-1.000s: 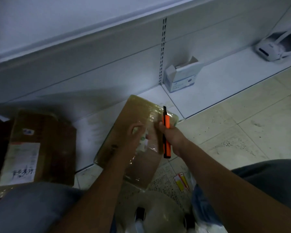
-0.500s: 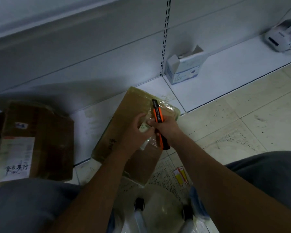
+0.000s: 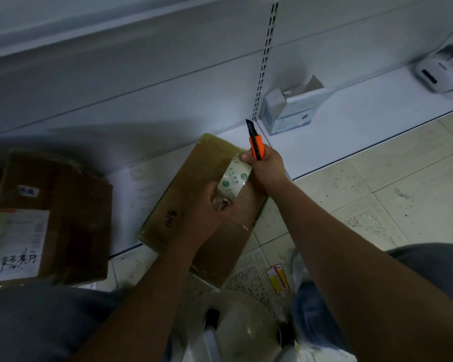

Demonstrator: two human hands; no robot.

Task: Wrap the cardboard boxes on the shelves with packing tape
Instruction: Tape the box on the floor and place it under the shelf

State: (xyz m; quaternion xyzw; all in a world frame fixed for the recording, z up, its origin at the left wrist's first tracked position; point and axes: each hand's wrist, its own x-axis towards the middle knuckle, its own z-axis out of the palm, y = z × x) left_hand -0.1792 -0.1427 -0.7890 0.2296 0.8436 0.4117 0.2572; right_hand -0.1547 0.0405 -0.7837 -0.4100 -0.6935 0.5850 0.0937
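At the far left, a dark cardboard box [image 3: 50,218] with a white shipping label [image 3: 16,244] lies on the low white shelf [image 3: 364,131]; it shows a glossy film along its edges, so I judge that it is probably taped already, but the dim light does not let me be sure. In the middle, a second cardboard box [image 3: 194,205] lies half on the shelf edge and half over the tiled floor [image 3: 377,192], and shiny tape covers its far end and its left side, while the near part looks more bare. The left hand [image 3: 212,202] rests on the top of this box with fingers curled around the roll of packing tape [image 3: 234,180], which touches the box. The right hand [image 3: 266,165] grips an orange utility knife [image 3: 255,142], its blade pointing up and away, clear of the tape; whether its thumb also pinches the tape I cannot tell. So 1 box is in work, about halfway I think. To the right stands a small white carton [image 3: 290,111] with open flaps, without tape.
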